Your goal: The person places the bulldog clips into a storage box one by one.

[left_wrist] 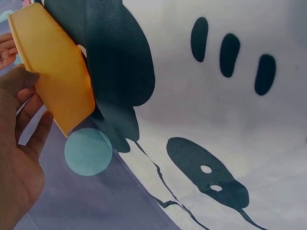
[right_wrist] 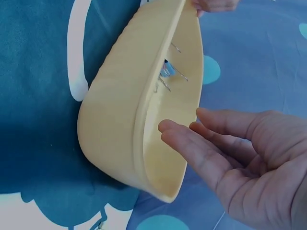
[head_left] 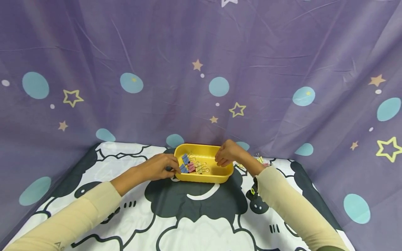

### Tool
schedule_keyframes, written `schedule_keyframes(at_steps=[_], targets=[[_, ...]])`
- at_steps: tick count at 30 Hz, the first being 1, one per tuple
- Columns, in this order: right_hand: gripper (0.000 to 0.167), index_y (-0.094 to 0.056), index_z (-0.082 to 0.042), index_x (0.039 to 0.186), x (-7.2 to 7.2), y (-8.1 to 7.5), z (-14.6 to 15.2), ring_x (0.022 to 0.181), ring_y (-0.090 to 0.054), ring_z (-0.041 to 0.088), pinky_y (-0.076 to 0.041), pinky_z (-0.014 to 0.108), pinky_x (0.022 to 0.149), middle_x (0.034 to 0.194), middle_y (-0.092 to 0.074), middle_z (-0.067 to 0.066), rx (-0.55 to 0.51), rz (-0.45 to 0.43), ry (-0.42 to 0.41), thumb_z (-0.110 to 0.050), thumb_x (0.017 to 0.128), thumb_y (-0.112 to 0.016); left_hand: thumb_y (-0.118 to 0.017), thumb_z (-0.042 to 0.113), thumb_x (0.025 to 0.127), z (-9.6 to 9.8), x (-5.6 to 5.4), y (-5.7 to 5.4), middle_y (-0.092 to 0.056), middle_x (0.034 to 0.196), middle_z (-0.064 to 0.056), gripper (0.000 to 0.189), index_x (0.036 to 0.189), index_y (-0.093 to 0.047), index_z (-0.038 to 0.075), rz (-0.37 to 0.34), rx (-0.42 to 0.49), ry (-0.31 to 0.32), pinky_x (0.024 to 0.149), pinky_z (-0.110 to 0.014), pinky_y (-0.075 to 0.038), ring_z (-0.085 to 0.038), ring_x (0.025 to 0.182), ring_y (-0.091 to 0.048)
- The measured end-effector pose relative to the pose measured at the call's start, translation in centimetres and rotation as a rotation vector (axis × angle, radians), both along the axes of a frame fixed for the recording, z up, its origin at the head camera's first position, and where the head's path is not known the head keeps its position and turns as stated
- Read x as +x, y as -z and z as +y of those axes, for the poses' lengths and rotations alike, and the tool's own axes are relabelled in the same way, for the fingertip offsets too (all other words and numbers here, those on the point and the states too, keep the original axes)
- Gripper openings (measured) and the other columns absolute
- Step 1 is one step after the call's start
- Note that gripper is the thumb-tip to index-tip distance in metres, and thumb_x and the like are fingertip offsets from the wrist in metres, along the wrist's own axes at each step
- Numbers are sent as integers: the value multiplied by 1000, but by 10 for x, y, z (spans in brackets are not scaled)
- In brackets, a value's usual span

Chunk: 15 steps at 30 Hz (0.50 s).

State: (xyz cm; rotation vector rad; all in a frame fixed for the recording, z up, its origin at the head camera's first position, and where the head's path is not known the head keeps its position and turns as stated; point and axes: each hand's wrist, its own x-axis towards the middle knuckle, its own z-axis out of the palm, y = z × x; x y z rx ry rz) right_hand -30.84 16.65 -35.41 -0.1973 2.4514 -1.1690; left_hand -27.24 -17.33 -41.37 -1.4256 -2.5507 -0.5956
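Note:
A yellow plastic tray (head_left: 201,179) stands on the cloth at the back, in front of the curtain. My left hand (head_left: 161,166) grips its left end, thumb against the wall and fingers round the end, as the left wrist view shows. Inside, toward the left, lie blue binder clips (head_left: 185,159), a pink binder clip (head_left: 191,167) and pale yellow binder clips (head_left: 199,169). Over the tray's right end hovers my right hand (head_left: 230,152); its fingers are loosely bent, with nothing between them in the right wrist view.
More binder clips (head_left: 260,159), yellow and pink, lie right of the tray, partly hidden by the right forearm. A purple curtain (head_left: 176,104) with stars and dots hangs directly behind. The table wears a black and white patterned cloth (head_left: 204,237).

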Motion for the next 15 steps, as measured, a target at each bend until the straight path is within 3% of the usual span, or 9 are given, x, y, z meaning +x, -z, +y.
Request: schedule_keyframes(at_steps=[15], targets=[[28, -77, 16, 124, -1, -3, 41, 109, -85, 42, -70, 45, 91, 117, -82, 32, -42, -71, 21, -2, 102, -76, -85, 1, 87, 0, 0, -1, -82, 102, 5, 22, 101, -90, 18, -1, 4, 9, 90, -39, -61, -11, 98, -71]])
